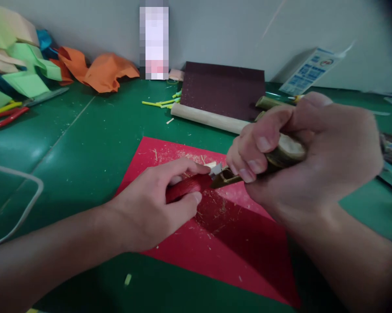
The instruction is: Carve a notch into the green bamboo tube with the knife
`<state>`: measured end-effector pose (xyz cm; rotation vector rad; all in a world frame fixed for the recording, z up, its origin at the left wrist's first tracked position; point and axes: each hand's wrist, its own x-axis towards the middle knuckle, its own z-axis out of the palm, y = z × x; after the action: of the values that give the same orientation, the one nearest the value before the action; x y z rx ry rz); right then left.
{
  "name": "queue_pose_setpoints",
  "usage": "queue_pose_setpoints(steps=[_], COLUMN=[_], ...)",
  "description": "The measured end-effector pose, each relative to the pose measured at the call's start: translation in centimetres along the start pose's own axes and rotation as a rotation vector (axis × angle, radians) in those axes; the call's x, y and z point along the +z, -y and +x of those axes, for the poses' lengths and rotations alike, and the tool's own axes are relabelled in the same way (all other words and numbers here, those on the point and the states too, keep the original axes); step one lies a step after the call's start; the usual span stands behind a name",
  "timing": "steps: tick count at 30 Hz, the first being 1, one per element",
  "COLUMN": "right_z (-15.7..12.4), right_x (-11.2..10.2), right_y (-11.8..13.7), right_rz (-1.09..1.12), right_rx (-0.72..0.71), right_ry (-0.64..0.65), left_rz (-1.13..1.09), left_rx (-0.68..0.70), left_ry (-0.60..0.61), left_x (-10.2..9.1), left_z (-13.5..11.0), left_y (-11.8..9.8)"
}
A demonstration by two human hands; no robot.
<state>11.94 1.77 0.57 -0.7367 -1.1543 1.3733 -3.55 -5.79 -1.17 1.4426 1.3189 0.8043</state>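
Observation:
My left hand [150, 195] is closed around the red handle of a knife [189, 187], with the index finger stretched along its top. The short metal blade meets the hollowed end of a bamboo stick [227, 177]. My right hand [313, 152] wraps round that bamboo stick, and its thick pale cut end shows between thumb and fingers. Beneath both hands lies a sheet of red paper [244, 265], scattered with fine shavings. Part of the knife handle is hidden in my left palm.
Behind the hands are a dark maroon sheet [222, 89] and a pale wooden rod [209, 118]. Red-handled scissors [10, 116] and crumpled orange paper [107, 71] lie to the left. A blue-printed packet [310, 71] leans on the wall, and a white wire loop [29, 208] is at left.

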Motion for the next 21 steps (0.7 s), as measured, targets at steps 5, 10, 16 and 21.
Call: queue_pose_setpoints(steps=[5, 10, 16, 21], right_z=[0.3, -0.1, -1.0, -1.6], right_x=[-0.1, 0.1, -0.1, 0.0], right_y=[0.4, 0.2, -0.3, -0.5], right_rz=[-0.034, -0.025, -0.116, -0.126], right_rx=[0.004, -0.01, -0.055, -0.068], right_ry=[0.021, -0.056, -0.013, -0.002], left_rz=[0.091, 0.113, 0.087, 0.142], left_rx=[0.003, -0.008, 0.01, -0.011], left_ry=[-0.041, -0.056, -0.066, -0.075], left_x=[-0.6, 0.0, 0.3, 0.8], left_z=[-0.6, -0.9, -0.8, -0.9], left_y=[-0.6, -0.4, -0.4, -0.3])
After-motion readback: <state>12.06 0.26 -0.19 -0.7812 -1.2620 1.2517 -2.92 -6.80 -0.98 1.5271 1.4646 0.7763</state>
